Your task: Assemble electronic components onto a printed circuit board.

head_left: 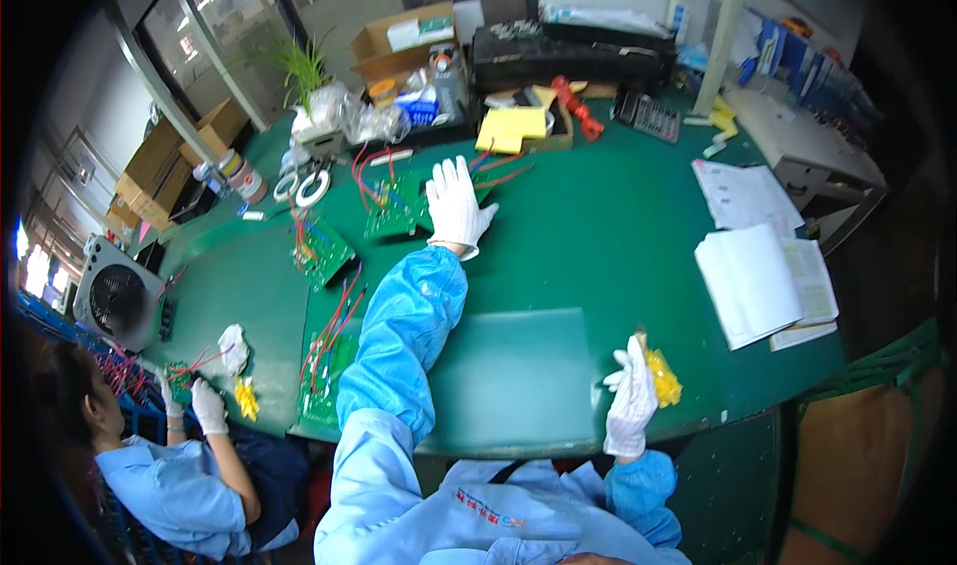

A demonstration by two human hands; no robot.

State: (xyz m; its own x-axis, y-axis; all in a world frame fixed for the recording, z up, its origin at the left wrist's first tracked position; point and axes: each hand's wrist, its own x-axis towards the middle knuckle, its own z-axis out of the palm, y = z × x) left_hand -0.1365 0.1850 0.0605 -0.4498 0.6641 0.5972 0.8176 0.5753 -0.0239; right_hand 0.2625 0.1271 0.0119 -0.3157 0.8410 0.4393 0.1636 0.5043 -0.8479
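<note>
White gloves cover both of my hands. My left hand reaches to the far middle of the table, its fingers stretched out and the thumb apart. Under and beside it lie green circuit boards with red wires; whether the palm touches a board is hidden. Close to the front edge, my right hand is closed, with a small brownish tip sticking out past its fingers; the rest of that thing is hidden. A yellow bundle lies right beside it. More wired boards, one a circuit board, lie left of my left arm.
A co-worker in blue handles a board at the left, near a fan. Papers lie at the right. Along the back stand a cardboard box, yellow notes, a calculator and a potted plant.
</note>
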